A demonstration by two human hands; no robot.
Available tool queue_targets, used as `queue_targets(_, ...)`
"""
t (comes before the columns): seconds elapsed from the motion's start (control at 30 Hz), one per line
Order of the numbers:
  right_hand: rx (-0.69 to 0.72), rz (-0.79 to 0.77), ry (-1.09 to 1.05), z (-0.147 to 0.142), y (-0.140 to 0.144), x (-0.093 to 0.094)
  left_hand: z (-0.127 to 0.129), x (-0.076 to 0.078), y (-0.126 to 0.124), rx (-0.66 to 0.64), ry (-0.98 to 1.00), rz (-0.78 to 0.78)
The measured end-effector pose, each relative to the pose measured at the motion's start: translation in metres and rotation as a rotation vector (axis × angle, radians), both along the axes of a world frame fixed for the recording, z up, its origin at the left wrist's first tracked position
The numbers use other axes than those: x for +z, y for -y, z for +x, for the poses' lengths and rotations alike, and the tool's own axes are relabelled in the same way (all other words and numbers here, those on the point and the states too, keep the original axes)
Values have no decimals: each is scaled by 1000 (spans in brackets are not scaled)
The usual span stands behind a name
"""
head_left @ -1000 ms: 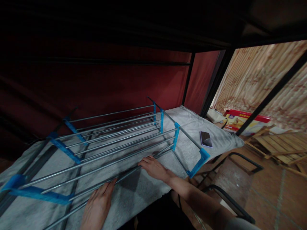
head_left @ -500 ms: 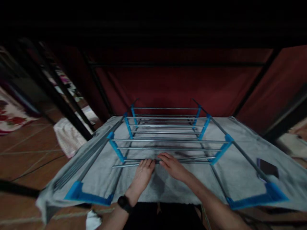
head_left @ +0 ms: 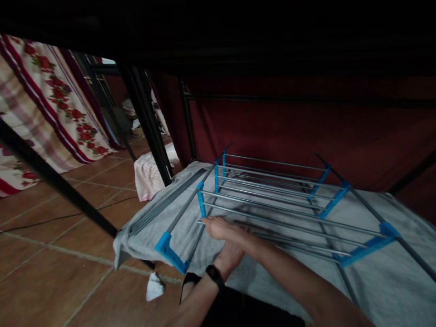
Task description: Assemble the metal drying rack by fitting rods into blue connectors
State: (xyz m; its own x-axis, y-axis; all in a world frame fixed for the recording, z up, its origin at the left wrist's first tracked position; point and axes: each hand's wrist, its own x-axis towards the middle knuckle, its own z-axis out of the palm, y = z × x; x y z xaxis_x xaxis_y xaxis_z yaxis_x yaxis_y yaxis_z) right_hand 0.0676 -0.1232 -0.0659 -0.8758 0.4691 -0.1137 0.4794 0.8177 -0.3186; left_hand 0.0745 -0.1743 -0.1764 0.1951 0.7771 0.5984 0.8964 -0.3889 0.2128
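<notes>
from where i watch, both forearms are bare, no sleeves showing anywhere up to the frame edge. my left hand [head_left: 231,254] has a black watch [head_left: 214,274] with a dark band on its wrist. my right hand [head_left: 223,228] wears nothing, no ring or glove that i can make out.

A home bedroom: bunk-bed frame [head_left: 146,118], floral curtain [head_left: 51,100], tiled floor [head_left: 51,272].

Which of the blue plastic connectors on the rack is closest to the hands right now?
The upright blue connector at the rack's left side, just above the right hand; the blue corner bracket lies lower left, and the others sit far right.
</notes>
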Motion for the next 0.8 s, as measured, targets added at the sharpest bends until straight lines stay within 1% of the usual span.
queue_targets(0.1,-24,20,10,-9,-1,1,3,-3,10,-80,-74,131)
queue_targets(0.17,-41,39,5,-10,-5,2,0,-9,23,-86,-41,172)
queue_targets(0.2,-55,48,0,-10,-8,3,-4,-12,30,-56,16,168)
queue_targets(0.23,-73,55,-5,-10,-10,3,-9,-17,35,5,108,151)
queue_targets(0.27,-91,58,-7,-10,-11,3,-17,-20,39,93,232,136)
queue_targets(0.33,-117,45,3,-12,-13,1,-35,-25,39,334,525,127)
queue_targets(0.4,-133,14,21,-14,-14,-2,-56,-25,27,540,775,167)
queue_targets(0.43,-143,2,28,-15,-14,-4,-66,-23,18,601,864,190)
queue_targets(0.47,-156,-7,37,-16,-15,-6,-75,-20,8,618,932,201)
queue_targets(0.5,-174,-11,46,-18,-15,-7,-83,-18,-2,601,991,203)
queue_targets(0.57,-204,-13,66,-19,-17,-8,-94,-14,-20,503,1094,171)
queue_targets(0.63,-228,-29,82,-20,-18,-6,-101,-14,-32,409,1182,116)
queue_targets(0.7,-235,-51,96,-20,-20,-3,-106,-17,-38,357,1231,70)
queue_targets(0.8,-222,-75,96,-20,-21,-1,-111,-23,-40,331,1241,60)
